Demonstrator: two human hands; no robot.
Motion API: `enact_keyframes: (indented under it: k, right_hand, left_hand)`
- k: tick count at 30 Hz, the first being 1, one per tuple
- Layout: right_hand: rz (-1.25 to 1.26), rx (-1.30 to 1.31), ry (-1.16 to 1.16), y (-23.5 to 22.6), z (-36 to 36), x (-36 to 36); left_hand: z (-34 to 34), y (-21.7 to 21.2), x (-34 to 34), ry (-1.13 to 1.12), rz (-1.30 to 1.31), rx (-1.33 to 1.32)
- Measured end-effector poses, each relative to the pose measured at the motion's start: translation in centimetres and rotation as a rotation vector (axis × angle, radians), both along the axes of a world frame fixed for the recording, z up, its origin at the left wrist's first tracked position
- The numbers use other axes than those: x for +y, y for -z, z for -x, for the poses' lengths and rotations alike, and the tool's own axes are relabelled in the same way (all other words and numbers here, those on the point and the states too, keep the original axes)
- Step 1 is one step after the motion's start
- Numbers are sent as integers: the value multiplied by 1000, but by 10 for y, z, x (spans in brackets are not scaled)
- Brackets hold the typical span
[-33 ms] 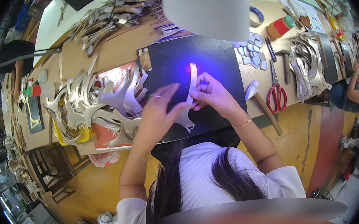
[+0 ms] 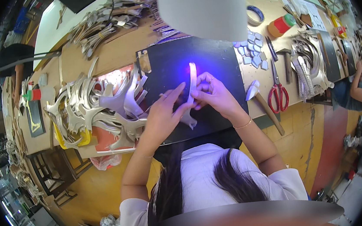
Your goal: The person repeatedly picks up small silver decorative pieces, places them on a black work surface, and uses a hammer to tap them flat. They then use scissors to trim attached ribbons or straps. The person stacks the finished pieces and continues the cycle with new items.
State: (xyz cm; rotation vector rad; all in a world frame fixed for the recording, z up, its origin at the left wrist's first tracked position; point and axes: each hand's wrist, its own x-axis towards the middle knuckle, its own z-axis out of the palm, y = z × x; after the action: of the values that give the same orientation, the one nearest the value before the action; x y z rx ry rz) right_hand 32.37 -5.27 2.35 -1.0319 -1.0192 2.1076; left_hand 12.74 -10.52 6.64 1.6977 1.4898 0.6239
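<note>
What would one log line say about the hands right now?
left hand: fingers flat on pale curved strip | right hand: pinching same strip | surface: black mat | glow: violet light at strip | nearby: red-handled scissors, hammer

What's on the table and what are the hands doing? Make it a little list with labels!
Left hand: left hand rests on the curved white strip, fingers spread.
Right hand: right hand pinches the same strip.
Light: the strip glows violet-blue at its upper end.
Surface: black mat on a wooden workbench.
Left of mat: pile of pale curved cut-outs.
Right of mat: hammer, red-handled scissors, small pale tiles.
Others: a person's arm at the right edge.
</note>
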Motion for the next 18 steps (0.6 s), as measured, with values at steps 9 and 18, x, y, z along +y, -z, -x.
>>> enact_keyframes:
  k: [9,18]
  right_hand:
    - [-833,-771,66,15,-12,88]
    - [-1322,-1170,299,59,44,213]
  left_hand:
    - [-24,53,41,-5,-77,142]
    - [-18,80,54,107,-578,376]
